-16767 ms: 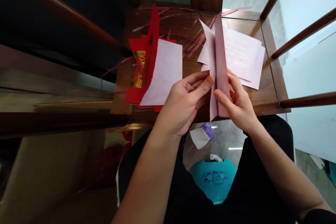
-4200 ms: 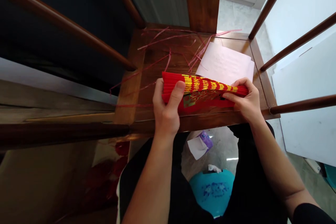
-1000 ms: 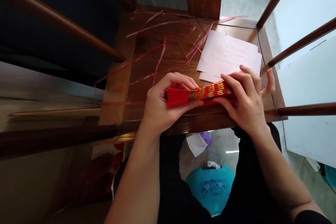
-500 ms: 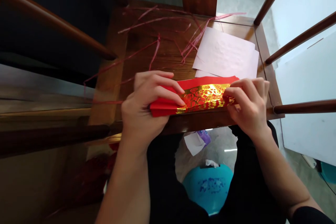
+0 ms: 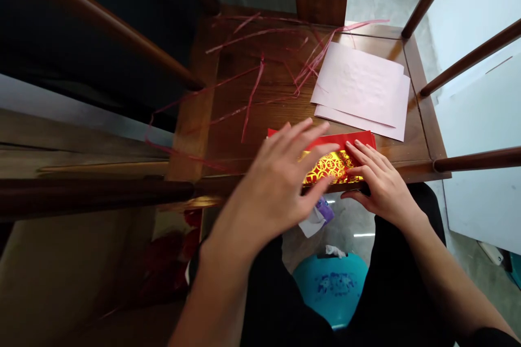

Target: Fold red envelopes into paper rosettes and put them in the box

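Lying along the front edge of the brown wooden seat [image 5: 280,118], red paper with gold foil print [image 5: 326,167] sits beneath the left hand [image 5: 284,174], open, fingers spread, and the right hand [image 5: 381,181], fingers laid on top, whose grip I cannot tell

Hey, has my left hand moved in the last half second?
Yes: your left hand has moved right, closer to the lowest brown wooden spindle on the right.

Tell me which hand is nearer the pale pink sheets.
Right. The right hand is just nearside of the pale pink sheets, fingers on the red-and-gold paper; the left hand is farther left, over that paper's left part.
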`<state>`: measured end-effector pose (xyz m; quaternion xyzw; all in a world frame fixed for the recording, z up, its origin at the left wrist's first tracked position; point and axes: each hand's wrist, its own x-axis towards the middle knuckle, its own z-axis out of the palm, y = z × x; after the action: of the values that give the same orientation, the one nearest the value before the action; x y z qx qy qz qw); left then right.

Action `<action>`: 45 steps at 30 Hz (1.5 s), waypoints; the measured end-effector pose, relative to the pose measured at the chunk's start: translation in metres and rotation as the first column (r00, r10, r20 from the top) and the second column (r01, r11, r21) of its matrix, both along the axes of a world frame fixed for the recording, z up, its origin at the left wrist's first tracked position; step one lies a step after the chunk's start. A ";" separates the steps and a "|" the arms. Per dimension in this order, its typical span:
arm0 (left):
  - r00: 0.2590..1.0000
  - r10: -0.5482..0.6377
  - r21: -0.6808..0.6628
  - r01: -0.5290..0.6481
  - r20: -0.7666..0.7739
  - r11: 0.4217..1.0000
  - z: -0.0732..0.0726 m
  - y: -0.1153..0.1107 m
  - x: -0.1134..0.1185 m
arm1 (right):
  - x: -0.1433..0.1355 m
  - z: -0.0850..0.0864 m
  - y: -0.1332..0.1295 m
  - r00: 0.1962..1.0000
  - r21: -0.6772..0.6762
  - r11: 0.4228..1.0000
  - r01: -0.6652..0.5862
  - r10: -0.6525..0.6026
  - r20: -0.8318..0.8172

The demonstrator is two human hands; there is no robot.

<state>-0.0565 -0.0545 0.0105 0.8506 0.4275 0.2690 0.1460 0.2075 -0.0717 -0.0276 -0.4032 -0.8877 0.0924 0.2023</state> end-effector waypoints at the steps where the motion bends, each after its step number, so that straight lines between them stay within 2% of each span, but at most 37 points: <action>1: 0.997 -0.026 -0.039 0.023 -0.077 0.999 -0.005 -0.006 0.008 | 0.001 -0.002 -0.003 1.000 0.029 1.000 0.004 -0.004 -0.004; 4: 0.980 -0.032 -0.083 0.015 -0.197 0.996 -0.017 -0.024 0.015 | 0.005 -0.003 -0.017 0.997 0.094 0.995 0.035 -0.028 -0.077; 6: 0.985 -0.030 -0.094 0.014 -0.168 0.995 -0.014 -0.030 0.008 | 0.007 0.001 -0.025 0.970 0.073 0.996 0.056 -0.037 -0.241; 8: 0.995 -0.071 -0.149 0.060 -0.066 0.987 -0.001 -0.028 -0.002 | 0.006 0.006 -0.027 0.856 -0.043 0.993 0.108 -0.115 -0.504; 10: 0.995 -0.072 -0.231 0.085 0.065 0.969 0.015 -0.018 -0.011 | 0.002 0.011 -0.020 0.670 -0.213 0.964 0.157 -0.262 -0.695; 11: 0.993 -0.011 -0.248 0.040 0.119 0.968 0.022 -0.012 -0.014 | 0.000 0.014 -0.013 0.592 -0.282 0.943 0.178 -0.332 -0.734; 13: 0.968 0.174 -0.237 -0.129 0.183 0.963 0.029 0.002 -0.017 | -0.008 0.016 0.004 0.529 -0.365 0.908 0.205 -0.417 -0.739; 14: 0.947 0.254 -0.214 -0.211 0.196 0.954 0.029 0.008 -0.018 | -0.011 0.016 0.013 0.527 -0.387 0.896 0.216 -0.441 -0.727; 16: 0.940 0.301 -0.164 -0.275 0.160 0.947 0.023 0.016 -0.021 | -0.018 0.015 0.029 0.540 -0.417 0.881 0.225 -0.469 -0.699; 19: 0.951 0.304 -0.029 -0.306 -0.053 0.952 0.017 0.018 -0.024 | -0.024 0.013 0.042 0.576 -0.396 0.887 0.238 -0.457 -0.678; 21: 0.918 0.343 0.084 -0.332 -0.200 0.939 0.022 0.016 -0.021 | -0.025 0.012 0.043 0.594 -0.359 0.904 0.230 -0.423 -0.684; 23: 0.904 0.305 0.134 -0.277 -0.298 0.951 0.032 0.014 -0.010 | -0.025 0.011 0.043 0.602 -0.360 0.907 0.216 -0.415 -0.683; 26: 0.885 0.174 0.114 -0.138 -0.431 0.984 0.042 0.017 0.019 | -0.026 0.006 0.042 0.586 -0.419 0.889 0.187 -0.443 -0.678; 28: 0.861 0.151 0.101 -0.116 -0.486 0.988 0.042 0.022 0.037 | -0.027 0.003 0.043 0.553 -0.444 0.880 0.169 -0.458 -0.697; 30: 0.857 0.144 0.099 -0.109 -0.495 0.989 0.040 0.029 0.042 | -0.027 0.000 0.044 0.523 -0.462 0.871 0.168 -0.477 -0.707; 32: 0.877 0.129 0.087 -0.100 -0.463 0.991 0.039 0.036 0.031 | -0.027 -0.001 0.045 0.511 -0.487 0.855 0.180 -0.504 -0.696; 35: 0.928 0.169 0.031 -0.168 -0.332 0.985 0.037 0.043 -0.005 | -0.026 0.001 0.047 0.514 -0.495 0.853 0.165 -0.502 -0.695; 37: 0.952 0.260 -0.079 -0.276 -0.162 0.958 0.031 0.042 -0.030 | -0.027 0.004 0.048 0.539 -0.463 0.876 0.134 -0.456 -0.708; 39: 0.929 0.353 -0.218 -0.325 0.107 0.920 0.019 0.037 -0.044 | -0.026 0.007 0.050 0.574 -0.416 0.906 0.083 -0.385 -0.723; 40: 0.896 0.374 -0.264 -0.311 0.238 0.913 0.010 0.033 -0.046 | -0.025 0.008 0.051 0.596 -0.390 0.919 0.058 -0.345 -0.725; 42: 0.822 0.331 -0.288 -0.213 0.464 0.934 -0.010 0.024 -0.042 | -0.019 0.008 0.053 0.662 -0.325 0.945 0.036 -0.267 -0.700; 44: 0.806 0.247 -0.256 -0.124 0.537 0.959 -0.028 0.014 -0.035 | -0.010 0.009 0.054 0.773 -0.218 0.975 0.051 -0.177 -0.609; 45: 0.848 0.205 -0.235 -0.098 0.489 0.967 -0.035 0.010 -0.033 | -0.005 0.009 0.054 0.836 -0.157 0.986 0.048 -0.125 -0.533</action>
<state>-0.0892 -0.0441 -0.0240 0.6936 0.4647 0.4502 0.3168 0.2029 -0.0179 -0.0187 -0.4134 -0.7667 0.2542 0.4204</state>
